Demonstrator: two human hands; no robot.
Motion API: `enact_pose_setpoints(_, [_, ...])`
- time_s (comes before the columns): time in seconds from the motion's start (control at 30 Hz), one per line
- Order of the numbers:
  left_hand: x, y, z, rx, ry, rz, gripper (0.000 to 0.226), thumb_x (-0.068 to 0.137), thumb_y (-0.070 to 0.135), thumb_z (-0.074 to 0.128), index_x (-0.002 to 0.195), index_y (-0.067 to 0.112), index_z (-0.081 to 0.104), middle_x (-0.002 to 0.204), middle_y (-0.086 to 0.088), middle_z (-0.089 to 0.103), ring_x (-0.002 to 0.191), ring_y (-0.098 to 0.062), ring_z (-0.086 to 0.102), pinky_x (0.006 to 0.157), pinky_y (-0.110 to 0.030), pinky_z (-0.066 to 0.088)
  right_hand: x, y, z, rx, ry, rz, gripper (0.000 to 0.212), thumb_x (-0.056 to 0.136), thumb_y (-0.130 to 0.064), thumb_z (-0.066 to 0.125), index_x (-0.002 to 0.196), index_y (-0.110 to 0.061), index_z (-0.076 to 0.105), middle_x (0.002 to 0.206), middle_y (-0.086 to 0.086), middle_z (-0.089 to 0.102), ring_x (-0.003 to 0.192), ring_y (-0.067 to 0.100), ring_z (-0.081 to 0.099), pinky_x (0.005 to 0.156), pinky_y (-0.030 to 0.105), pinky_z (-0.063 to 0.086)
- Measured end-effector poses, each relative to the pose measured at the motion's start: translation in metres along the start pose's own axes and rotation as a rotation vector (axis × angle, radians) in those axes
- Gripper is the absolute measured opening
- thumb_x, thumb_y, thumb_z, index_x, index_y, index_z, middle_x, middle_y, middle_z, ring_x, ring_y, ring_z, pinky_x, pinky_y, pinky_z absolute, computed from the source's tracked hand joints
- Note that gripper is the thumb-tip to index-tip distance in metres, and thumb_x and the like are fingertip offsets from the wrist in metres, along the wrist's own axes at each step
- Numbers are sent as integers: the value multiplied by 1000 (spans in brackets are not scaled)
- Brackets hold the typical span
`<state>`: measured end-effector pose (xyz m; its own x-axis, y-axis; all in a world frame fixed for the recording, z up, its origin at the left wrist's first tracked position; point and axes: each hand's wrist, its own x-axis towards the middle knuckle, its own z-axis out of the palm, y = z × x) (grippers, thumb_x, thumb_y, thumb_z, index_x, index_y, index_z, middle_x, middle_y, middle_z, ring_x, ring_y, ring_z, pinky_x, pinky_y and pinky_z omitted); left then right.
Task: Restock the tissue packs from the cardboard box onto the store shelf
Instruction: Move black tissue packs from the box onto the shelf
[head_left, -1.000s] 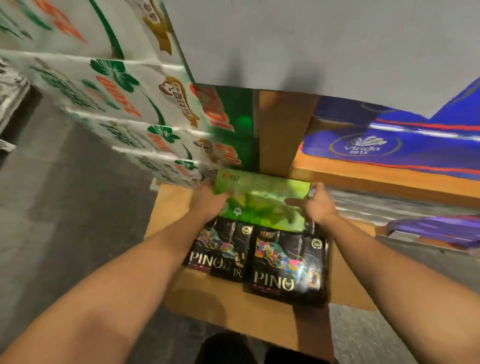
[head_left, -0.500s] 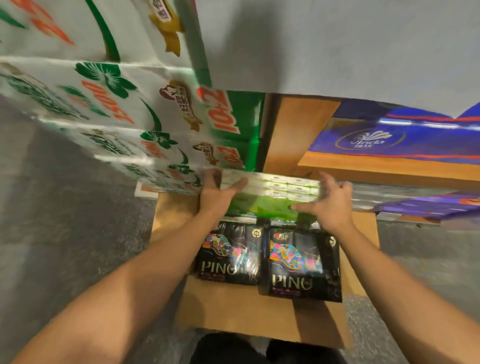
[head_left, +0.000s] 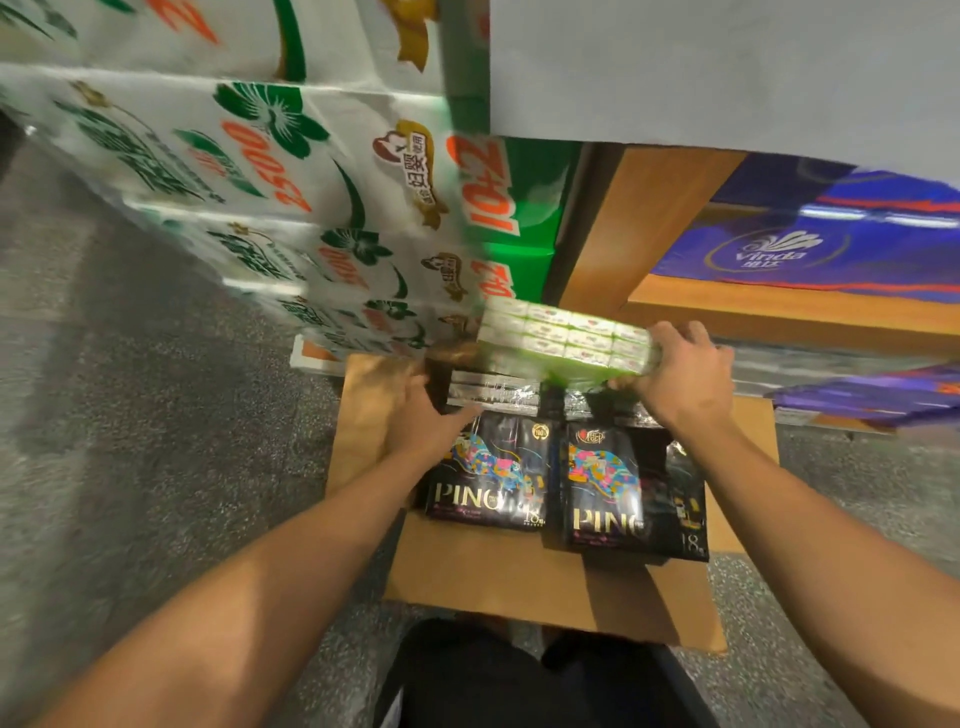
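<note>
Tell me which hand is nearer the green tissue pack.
Right. The right hand grips the green tissue pack at its right end; the left hand is below its left end, apart.

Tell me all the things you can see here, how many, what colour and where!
green tissue pack: one, green and white, held up above the far end of the box
black tissue packs: two, black with colourful pictures, lying side by side in the box
cardboard box: one, brown, open on the floor
white tissue bundles: a stack, count unclear, white with green flowers and orange numbers, on the left
blue tissue pack: at least one, blue and purple, on the wooden shelf on the right
floor: grey, speckled
hands: right hand grips the green pack's right end; left hand is over the box's left side, holding nothing
</note>
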<state>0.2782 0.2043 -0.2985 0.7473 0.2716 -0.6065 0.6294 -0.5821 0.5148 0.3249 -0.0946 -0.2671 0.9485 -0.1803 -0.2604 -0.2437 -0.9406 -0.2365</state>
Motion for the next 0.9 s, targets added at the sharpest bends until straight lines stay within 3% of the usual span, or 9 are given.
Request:
enact_pose_setpoints(0.1, [-5, -30, 11, -18, -153, -196, 85, 66, 64, 80, 129, 12, 56, 120, -1, 63, 110, -26, 62, 86, -32, 48, -6, -7, -4, 30, 32, 24, 73, 60, -59, 86, 117, -27, 55, 118, 7, 50, 110, 43, 48, 82, 43, 48])
enact_pose_setpoints(0.2, [0, -39, 23, -116, -207, -203, 78, 48, 70, 82, 103, 17, 70, 106, -1, 74, 91, -18, 69, 85, -35, 57, -13, -15, -3, 52, 48, 21, 73, 60, -59, 85, 117, -25, 56, 120, 8, 51, 109, 44, 48, 81, 44, 48])
enact_pose_setpoints(0.37, [1, -32, 27, -175, -221, -98, 51, 72, 35, 87, 103, 19, 48, 104, -1, 67, 86, -14, 65, 74, -31, 54, -20, -23, 3, 71, 79, 13, 75, 57, -62, 85, 117, -26, 58, 120, 8, 53, 109, 42, 51, 85, 43, 46])
enact_pose_setpoints(0.43, [1, -33, 27, -180, -257, -78, 53, 74, 31, 86, 100, 20, 41, 103, -3, 64, 87, -16, 63, 80, -39, 54, -23, -26, 4, 82, 77, 18, 76, 56, -63, 85, 117, -27, 58, 120, 7, 53, 109, 41, 52, 84, 43, 46])
enact_pose_setpoints(0.5, [1, -36, 27, -178, -248, -65, 55, 73, 28, 87, 94, 22, 37, 98, -5, 61, 81, -15, 61, 74, -39, 54, -26, -26, 4, 93, 77, 19, 76, 55, -64, 85, 116, -28, 59, 120, 6, 54, 109, 40, 53, 83, 42, 46])
enact_pose_setpoints(0.6, [-3, -35, 22, -231, -187, -88, 63, 58, 38, 92, 89, 35, 37, 95, -3, 65, 79, -18, 66, 74, -41, 57, -31, -27, -4, 120, 86, 27, 74, 56, -62, 86, 115, -27, 60, 121, 6, 54, 109, 40, 52, 81, 40, 44])
enact_pose_setpoints(0.67, [-12, -26, 9, -217, -158, -61, 69, 57, 38, 92, 102, 34, 40, 100, -1, 64, 87, -20, 66, 83, -43, 56, -36, -29, -13, 135, 93, 33, 72, 57, -61, 86, 115, -27, 60, 121, 4, 54, 109, 40, 51, 80, 40, 45])
enact_pose_setpoints(0.8, [-27, -11, -28, -185, -105, 37, 82, 66, 32, 91, 128, 20, 40, 114, 4, 55, 102, -18, 57, 85, -32, 46, -46, -38, -36, 161, 148, -6, 76, 53, -66, 84, 116, -30, 60, 120, 3, 56, 108, 40, 53, 83, 41, 45])
enact_pose_setpoints(0.9, [-47, -7, -66, -208, -72, 78, 80, 68, 29, 90, 129, 19, 41, 121, 2, 52, 108, -20, 55, 89, -34, 47, -58, -57, -61, 186, 171, -52, 80, 55, -69, 81, 121, -30, 59, 120, 2, 56, 107, 40, 53, 81, 40, 45])
